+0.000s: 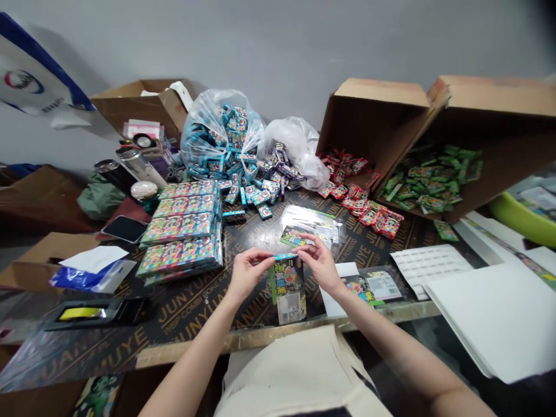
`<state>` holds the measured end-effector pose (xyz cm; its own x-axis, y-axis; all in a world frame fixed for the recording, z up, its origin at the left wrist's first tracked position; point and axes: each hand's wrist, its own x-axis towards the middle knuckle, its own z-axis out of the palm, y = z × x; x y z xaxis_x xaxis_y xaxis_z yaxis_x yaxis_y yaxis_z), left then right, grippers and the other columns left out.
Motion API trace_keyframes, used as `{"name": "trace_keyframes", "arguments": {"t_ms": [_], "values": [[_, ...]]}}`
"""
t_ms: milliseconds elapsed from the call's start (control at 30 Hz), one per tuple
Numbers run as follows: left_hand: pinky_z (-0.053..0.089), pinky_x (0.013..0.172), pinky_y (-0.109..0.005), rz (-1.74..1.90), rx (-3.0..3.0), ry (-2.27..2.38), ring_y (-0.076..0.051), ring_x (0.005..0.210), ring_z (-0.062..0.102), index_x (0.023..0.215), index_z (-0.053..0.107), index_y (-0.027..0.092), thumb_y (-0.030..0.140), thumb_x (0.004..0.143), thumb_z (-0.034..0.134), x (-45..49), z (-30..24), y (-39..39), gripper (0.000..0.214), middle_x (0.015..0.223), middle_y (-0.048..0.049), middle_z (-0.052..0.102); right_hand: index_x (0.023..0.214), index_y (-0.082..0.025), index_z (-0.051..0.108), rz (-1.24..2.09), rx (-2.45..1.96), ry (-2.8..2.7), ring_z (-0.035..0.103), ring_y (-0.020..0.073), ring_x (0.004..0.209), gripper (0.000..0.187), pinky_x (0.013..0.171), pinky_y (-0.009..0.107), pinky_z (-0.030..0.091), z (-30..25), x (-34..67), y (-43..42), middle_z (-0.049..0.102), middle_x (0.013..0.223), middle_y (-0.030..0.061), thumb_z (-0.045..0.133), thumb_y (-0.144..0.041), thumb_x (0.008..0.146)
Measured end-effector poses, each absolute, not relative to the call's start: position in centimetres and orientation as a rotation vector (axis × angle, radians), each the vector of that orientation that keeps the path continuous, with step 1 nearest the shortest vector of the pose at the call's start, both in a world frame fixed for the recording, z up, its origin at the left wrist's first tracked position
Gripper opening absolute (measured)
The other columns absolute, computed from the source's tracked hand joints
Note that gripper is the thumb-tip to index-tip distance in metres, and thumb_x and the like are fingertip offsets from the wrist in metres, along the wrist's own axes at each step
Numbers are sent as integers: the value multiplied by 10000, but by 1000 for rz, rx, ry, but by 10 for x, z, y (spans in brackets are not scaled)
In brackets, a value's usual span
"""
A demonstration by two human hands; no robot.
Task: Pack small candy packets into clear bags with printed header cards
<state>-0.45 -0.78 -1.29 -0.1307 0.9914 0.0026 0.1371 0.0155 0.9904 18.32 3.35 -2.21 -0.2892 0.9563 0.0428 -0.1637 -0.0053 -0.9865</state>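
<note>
My left hand (254, 271) and my right hand (319, 263) pinch the top corners of a flat printed packet (290, 284). It hangs between them near the table's front edge, with a light-blue strip along its top. Its upper part is dark with green lettering, and its lower part is pale. Just beyond my fingers lies a pile of clear and printed plastic sleeves (321, 223). Another printed packet (377, 286) rests to the right of my right hand, partly over white paper. To the left stands a stack of multicoloured wrapped packs (185, 226).
Small blue packs (234, 168) spill from a clear bag beside purple packs (282, 162). Red packs (369, 211) and green packs (438, 176) spread from cardboard boxes (373, 110). White sheets (499, 318) lie right. A phone (124, 229), tumblers (139, 165) and a tape dispenser (95, 313) stand left.
</note>
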Motion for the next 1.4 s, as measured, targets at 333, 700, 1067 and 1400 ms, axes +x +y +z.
{"name": "trace_keyframes", "arguments": {"t_ms": [333, 700, 1067, 1400], "values": [[436, 567, -228, 1122, 1335, 1378, -123, 587, 547, 684, 683, 140, 290, 653, 667, -5, 5, -2, 154, 618, -18, 607, 1128, -255, 434, 1468, -908, -1357, 601, 164, 789, 407, 729, 293, 446, -19, 185, 31, 638, 790, 11, 592, -290, 754], [431, 533, -236, 1054, 1409, 1505, -134, 540, 559, 611, 661, 135, 315, 635, 693, -3, 12, -5, 185, 581, -26, 637, 1143, -272, 399, 1435, -921, -1361, 615, 175, 798, 421, 739, 314, 448, -21, 189, 28, 628, 774, -1, 579, -293, 762], [389, 594, -231, 989, 2082, 1543, -121, 638, 499, 852, 667, 186, 240, 816, 518, 5, 5, -18, 162, 705, -15, 502, 1016, -251, 511, 1160, -973, -1465, 552, 168, 855, 314, 775, 306, 425, -9, 196, 47, 583, 906, 22, 627, -295, 728], [388, 612, -236, 1179, 1962, 1563, -125, 649, 505, 759, 630, 159, 194, 788, 547, 14, -3, -21, 94, 679, -8, 507, 669, -160, 566, 1618, -777, -2061, 525, 149, 740, 202, 691, 265, 394, 33, 189, 81, 567, 710, -1, 630, -347, 714]]}}
